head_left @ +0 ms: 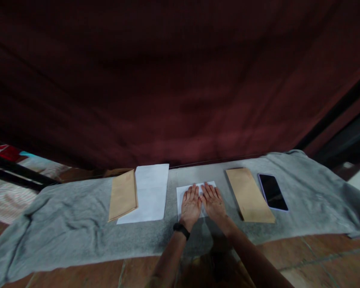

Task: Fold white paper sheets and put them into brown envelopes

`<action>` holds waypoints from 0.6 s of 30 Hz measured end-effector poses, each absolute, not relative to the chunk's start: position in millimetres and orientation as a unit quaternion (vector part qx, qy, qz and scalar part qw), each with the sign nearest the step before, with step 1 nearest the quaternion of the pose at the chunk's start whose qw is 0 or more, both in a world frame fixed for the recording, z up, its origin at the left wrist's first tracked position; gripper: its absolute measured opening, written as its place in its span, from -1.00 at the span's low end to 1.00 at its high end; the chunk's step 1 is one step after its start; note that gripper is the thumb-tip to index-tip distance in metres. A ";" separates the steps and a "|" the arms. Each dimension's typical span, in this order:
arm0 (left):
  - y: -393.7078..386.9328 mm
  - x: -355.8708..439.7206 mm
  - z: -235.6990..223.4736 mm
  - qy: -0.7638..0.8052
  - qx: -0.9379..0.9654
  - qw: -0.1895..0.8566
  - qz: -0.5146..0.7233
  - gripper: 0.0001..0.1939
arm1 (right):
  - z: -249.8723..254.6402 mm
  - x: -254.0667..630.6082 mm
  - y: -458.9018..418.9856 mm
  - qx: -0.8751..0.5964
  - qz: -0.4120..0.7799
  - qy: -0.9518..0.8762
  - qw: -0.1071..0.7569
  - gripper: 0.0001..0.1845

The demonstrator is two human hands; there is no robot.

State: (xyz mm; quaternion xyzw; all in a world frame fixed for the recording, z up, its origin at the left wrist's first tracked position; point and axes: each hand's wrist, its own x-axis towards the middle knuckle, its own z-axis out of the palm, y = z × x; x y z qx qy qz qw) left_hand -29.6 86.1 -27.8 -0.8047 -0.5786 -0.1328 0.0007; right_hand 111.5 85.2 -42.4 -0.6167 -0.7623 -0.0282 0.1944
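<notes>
A sheet of white paper (180, 195) lies on the grey cloth in front of me, smaller than the other white sheets and perhaps folded. My left hand (191, 205) rests flat on it, fingers stretched out, with a dark band on the wrist. Right beside it, my right hand (213, 201) also presses flat on the paper, the thumbs close together. Both hands cover much of the sheet's middle. To the right of my hands lies a brown envelope (249, 195). White paper sheets (152, 193) lie to the left, partly under more brown envelopes (123, 195).
A phone (273, 192) with a purple edge lies beyond the right envelope. Grey cloth (78, 224) covers the low surface, wrinkled at the left. Behind it hangs a dark red curtain (180, 100). Tiled floor (138, 272) runs along the near edge.
</notes>
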 end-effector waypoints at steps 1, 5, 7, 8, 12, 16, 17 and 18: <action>86.6 -30.4 -28.8 -0.585 -0.799 0.003 -0.136 -0.44 | -43.2 112.0 84.6 -0.618 -0.034 -0.760 0.196 -0.48; 87.0 -39.6 -31.3 -0.615 -0.775 0.022 -0.144 -0.43 | -46.4 113.3 82.2 -0.629 -0.054 -0.748 0.203 -0.47; 85.6 -48.7 -31.1 -0.633 -0.761 0.035 -0.138 -0.43 | -48.6 113.6 81.7 -0.633 -0.063 -0.743 0.208 -0.45; 84.3 -53.9 -30.9 -0.642 -0.754 0.041 -0.134 -0.43 | -49.8 114.0 81.5 -0.634 -0.066 -0.741 0.211 -0.44; 76.6 -71.3 -30.4 -0.662 -0.737 0.062 -0.121 -0.42 | -54.3 119.2 79.4 -0.636 -0.073 -0.734 0.227 -0.43; 71.3 -76.5 -32.1 -0.660 -0.738 0.066 -0.122 -0.42 | -54.4 125.2 77.3 -0.646 -0.088 -0.720 0.236 -0.42; 70.8 -76.4 -32.7 -0.659 -0.739 0.065 -0.124 -0.41 | -53.5 124.6 77.1 -0.652 -0.091 -0.715 0.237 -0.42; 70.5 -76.1 -33.1 -0.658 -0.740 0.063 -0.126 -0.41 | -52.3 122.8 76.9 -0.655 -0.091 -0.711 0.238 -0.43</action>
